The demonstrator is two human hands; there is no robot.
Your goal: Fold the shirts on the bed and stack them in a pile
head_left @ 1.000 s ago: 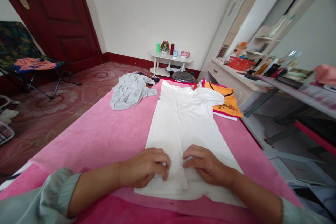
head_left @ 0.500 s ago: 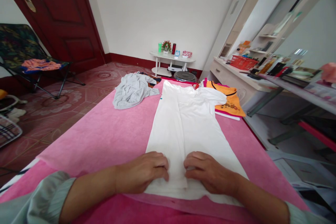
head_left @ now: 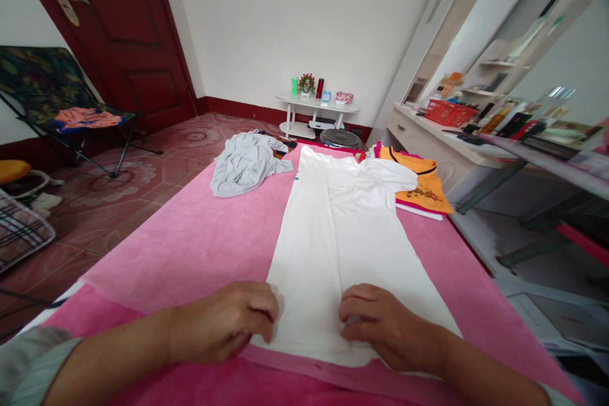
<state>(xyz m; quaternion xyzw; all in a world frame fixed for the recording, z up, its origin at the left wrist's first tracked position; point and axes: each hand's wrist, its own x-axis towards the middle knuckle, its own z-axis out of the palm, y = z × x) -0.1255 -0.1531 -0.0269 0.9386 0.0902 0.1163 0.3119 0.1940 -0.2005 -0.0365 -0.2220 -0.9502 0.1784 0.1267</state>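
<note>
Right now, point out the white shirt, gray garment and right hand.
White shirt (head_left: 354, 247), head view: middle of its body.
Gray garment (head_left: 245, 163), head view: its crumpled middle.
Right hand (head_left: 392, 327), head view: back of the hand.

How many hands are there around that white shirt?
2: the left hand by the near left corner of the white shirt, the right hand over its near end, farther right.

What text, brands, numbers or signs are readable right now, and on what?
None readable.
White shirt: no lettering seen; green mark at its edge too small to make out.
Orange shirt: dark print, too blurred to read.
Blue clock-like item: face too small to read.
Bottles: any labels too small and blurred.
</note>
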